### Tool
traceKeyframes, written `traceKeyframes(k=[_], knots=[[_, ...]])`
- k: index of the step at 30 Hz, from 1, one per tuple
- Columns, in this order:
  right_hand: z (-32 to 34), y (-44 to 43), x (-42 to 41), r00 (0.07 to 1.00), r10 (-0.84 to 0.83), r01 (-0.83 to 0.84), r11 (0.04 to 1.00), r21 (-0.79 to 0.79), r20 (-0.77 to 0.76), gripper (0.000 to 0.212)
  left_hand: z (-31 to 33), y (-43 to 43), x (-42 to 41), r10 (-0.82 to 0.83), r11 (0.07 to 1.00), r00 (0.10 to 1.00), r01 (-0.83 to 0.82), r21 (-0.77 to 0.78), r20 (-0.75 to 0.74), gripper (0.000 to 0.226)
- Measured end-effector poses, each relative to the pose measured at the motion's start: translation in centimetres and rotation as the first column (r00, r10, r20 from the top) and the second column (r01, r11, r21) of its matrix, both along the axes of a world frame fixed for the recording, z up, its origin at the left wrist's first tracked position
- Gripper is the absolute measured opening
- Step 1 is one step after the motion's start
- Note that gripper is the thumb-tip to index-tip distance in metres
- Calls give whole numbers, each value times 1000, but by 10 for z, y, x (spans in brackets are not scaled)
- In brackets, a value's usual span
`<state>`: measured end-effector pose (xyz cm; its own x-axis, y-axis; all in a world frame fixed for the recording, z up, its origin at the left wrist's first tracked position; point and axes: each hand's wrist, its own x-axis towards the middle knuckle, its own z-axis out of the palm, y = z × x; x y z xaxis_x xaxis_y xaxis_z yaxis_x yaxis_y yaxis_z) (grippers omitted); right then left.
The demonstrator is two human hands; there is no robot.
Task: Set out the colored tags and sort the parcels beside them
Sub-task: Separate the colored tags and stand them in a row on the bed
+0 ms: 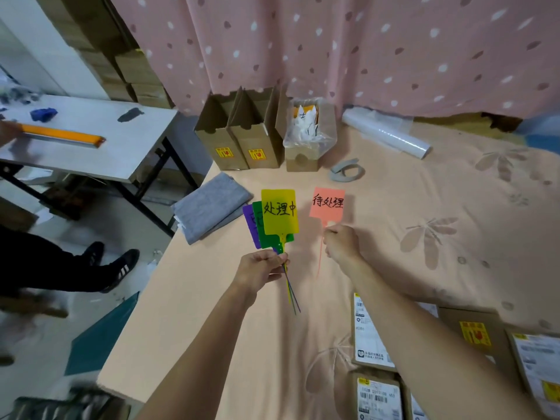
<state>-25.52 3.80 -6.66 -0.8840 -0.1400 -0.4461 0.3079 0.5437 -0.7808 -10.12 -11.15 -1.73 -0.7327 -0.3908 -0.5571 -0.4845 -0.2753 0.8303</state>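
1. The left hand [262,268], just left of the frame's centre, has its fingers curled round the thin stems of three fanned tags. The yellow tag [279,212] is in front, with the green tag [257,225] and purple tag [249,219] behind it.
2. The right hand [341,242] pinches the pink tag [327,203] by its stem just under the card, right of the yellow tag and apart from it.
3. Labelled parcels [368,328] lie flat at lower right on the peach cloth [242,344].
4. Open cardboard boxes [239,137] stand at upper centre, and a folded grey cloth [209,210] lies left of the tags.
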Motion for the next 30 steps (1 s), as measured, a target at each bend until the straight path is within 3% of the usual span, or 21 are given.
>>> traceKeyframes(k=[5,7,10,19,25,30], knots=[[-4,3,4,997,60,-67,989,132,54,31,-3,-10,-4,-23,999,999,24,25,-34,7],[4,11,13,993,100,-112,970,215,64,22,-3,-11,-8,-21,999,999,22,25,-40,10],[11,16,18,991,124,-130,970,207,42,24,-1,-8,-13,-17,999,999,18,30,-46,11],[78,24,15,990,135,-143,964,-224,-50,17,45,28,-50,-55,998,991,56,3,-118,8],[156,48,15,981,115,-163,920,-356,-153,23,101,56,-77,-146,989,968,139,-48,-206,13],[193,76,11,968,61,-161,894,-417,-243,15,136,83,-83,-199,979,947,180,-97,-254,11]])
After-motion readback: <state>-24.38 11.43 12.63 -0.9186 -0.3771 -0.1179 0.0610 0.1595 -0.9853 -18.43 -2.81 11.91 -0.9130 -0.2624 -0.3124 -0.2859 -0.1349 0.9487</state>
